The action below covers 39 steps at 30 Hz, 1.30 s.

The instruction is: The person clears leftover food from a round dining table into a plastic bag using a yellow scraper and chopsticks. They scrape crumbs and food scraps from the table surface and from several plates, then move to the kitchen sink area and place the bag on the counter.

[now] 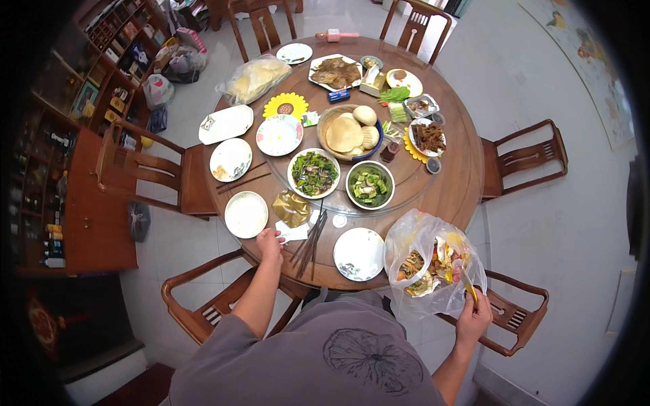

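Observation:
My left hand (270, 243) is at the table's near left edge, beside a white bowl (246, 214). Its fingertips meet the edge of a white paper napkin (293, 232); I cannot tell whether they pinch it. A bundle of dark chopsticks (311, 246) lies just right of that napkin. My right hand (474, 312) grips a thin yellow item (467, 285) at the near side of a clear plastic bag (401, 238). Food scraps and wrappers (444, 261) fill the bag, which hangs partly over the table edge. A white plate (359, 255) sits left of the bag.
The round wooden table (426, 203) carries a glass turntable. On it stand two bowls of greens (314, 173), a basket of buns (350, 133) and a plate of dark meat (428, 137). Wooden chairs (528, 157) surround it. A crumpled gold wrapper (291, 208) lies near the napkin.

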{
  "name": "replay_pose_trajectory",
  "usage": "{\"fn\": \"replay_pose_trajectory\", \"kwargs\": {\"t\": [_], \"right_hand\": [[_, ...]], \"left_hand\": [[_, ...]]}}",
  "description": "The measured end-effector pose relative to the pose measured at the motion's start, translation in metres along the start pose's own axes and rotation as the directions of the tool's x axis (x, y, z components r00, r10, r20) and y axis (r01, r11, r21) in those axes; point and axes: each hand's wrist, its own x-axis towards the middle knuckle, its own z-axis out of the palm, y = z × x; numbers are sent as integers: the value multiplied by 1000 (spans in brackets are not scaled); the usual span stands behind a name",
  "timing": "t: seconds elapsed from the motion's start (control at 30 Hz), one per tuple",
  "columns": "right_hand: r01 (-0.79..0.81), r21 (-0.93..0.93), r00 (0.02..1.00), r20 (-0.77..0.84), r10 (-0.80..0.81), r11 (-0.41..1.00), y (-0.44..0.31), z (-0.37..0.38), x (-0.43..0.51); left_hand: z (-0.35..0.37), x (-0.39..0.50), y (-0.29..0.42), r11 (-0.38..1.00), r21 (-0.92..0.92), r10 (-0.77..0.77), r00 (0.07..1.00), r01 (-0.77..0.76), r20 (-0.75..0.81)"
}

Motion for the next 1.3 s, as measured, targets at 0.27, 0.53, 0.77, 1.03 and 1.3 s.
{"fn": "replay_pose_trajectory", "kwargs": {"t": [0.27, 0.53, 0.77, 1.03, 1.3], "right_hand": [[26, -4, 997, -78, -27, 1000, -3, -6, -1], [-26, 44, 993, -114, 30, 999, 6, 1, -16], [-19, 78, 991, -132, 29, 997, 19, 1, -28], [-9, 94, 994, -103, 19, 996, 25, 2, -40], [-37, 129, 997, -59, 45, 991, 20, 4, -51]], "left_hand": [[99, -35, 19, 974, -73, 226, 945, -215, 234], [134, -69, 3, 963, -53, 262, 875, -264, 408], [156, -104, -31, 959, 54, 185, 755, -280, 629], [145, -136, -64, 929, 118, 156, 662, -350, 733], [137, -145, -74, 601, 193, 200, 380, -776, 903]]}}
